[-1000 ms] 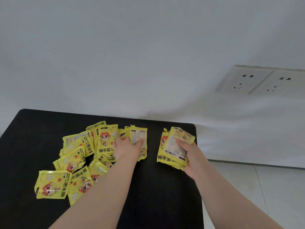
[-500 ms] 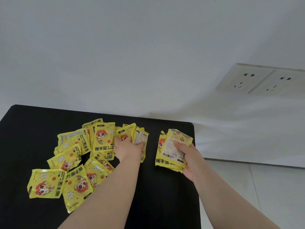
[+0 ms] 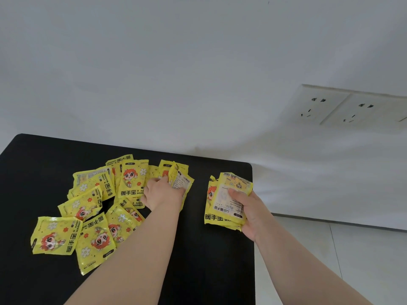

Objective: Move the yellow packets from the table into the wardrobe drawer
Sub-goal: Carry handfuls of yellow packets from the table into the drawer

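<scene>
Several yellow packets (image 3: 92,208) with a red-haired cartoon figure lie scattered on the left half of the black table (image 3: 209,260). My left hand (image 3: 161,192) rests on the right end of that pile, fingers closed around a few packets (image 3: 179,180) that stand partly lifted. My right hand (image 3: 248,213) holds a stack of yellow packets (image 3: 226,201) near the table's right edge, thumb pressed on the top one. The wardrobe drawer is not in view.
A white wall rises straight behind the table. Two white wall sockets (image 3: 343,108) sit at the right. Pale floor tiles (image 3: 330,260) show past the table's right edge.
My left hand has closed tighter on the packets at the pile's right end and tilted them up. The right hand keeps its stack, almost still. The view has shifted slightly.
</scene>
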